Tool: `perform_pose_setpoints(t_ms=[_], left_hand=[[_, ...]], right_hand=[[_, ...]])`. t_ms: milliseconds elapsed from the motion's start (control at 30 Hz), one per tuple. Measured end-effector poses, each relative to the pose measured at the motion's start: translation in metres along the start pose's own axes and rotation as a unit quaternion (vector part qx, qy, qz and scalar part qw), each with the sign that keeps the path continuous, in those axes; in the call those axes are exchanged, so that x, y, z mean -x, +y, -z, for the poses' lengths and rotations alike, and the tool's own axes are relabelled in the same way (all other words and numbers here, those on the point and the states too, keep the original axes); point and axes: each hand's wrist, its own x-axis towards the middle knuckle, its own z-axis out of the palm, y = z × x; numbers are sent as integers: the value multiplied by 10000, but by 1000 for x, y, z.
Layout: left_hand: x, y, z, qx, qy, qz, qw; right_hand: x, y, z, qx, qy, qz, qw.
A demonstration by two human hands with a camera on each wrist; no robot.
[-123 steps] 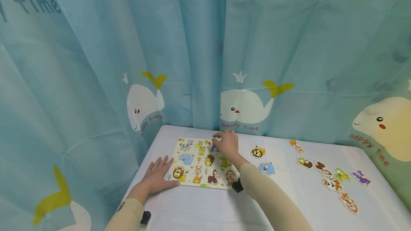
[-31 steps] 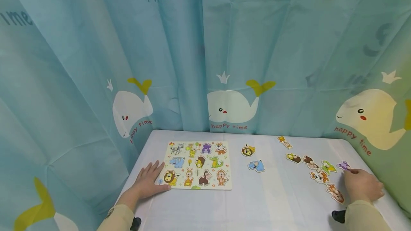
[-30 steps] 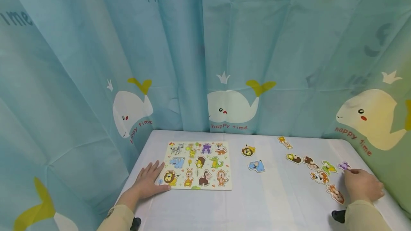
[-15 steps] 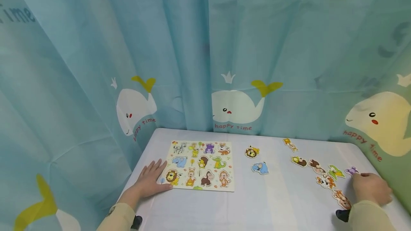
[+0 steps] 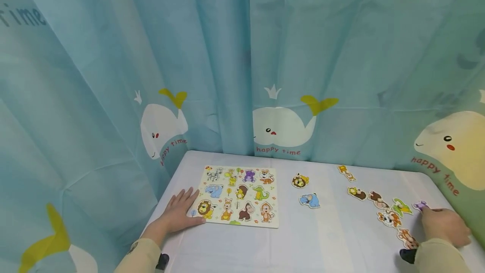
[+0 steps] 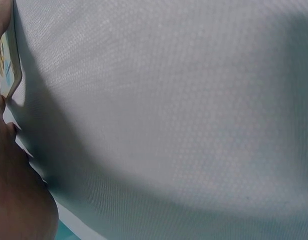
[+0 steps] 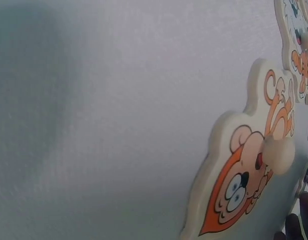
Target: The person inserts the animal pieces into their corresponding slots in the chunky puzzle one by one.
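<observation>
My left hand rests with spread fingers at the left edge of a wooden animal puzzle board, thumb along its lower left corner. In the left wrist view, part of that hand and the board's corner show at the left. At the far right of the table, my right hand has curled fingers on a purple hippo piece, pinching it and covering its right part. Just left of the hand lie a crocodile piece, a tiger piece and a monkey piece with a round knob.
Between board and right hand lie a lion piece and an elephant piece. Further right are a kangaroo piece, a hedgehog piece and a brown horse-like piece. A blue whale-print curtain hangs behind the white table.
From above the board's upper right, my right hand has moved to the purple hippo piece at the far right. It stays there over the last second; the head view shifts slightly. The left hand keeps its place.
</observation>
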Motion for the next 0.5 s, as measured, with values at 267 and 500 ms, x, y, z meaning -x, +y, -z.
perform_pose_setpoints(t_ms=[267,500], left_hand=[[-3,-6,-4,-114,-13,78,9999],[-8,-14,-10,-112,71,105,9999]], right_hand=[[4,-5,0,118,23,-118,9999],[9,-10,3,-19,-22,-245,9997]])
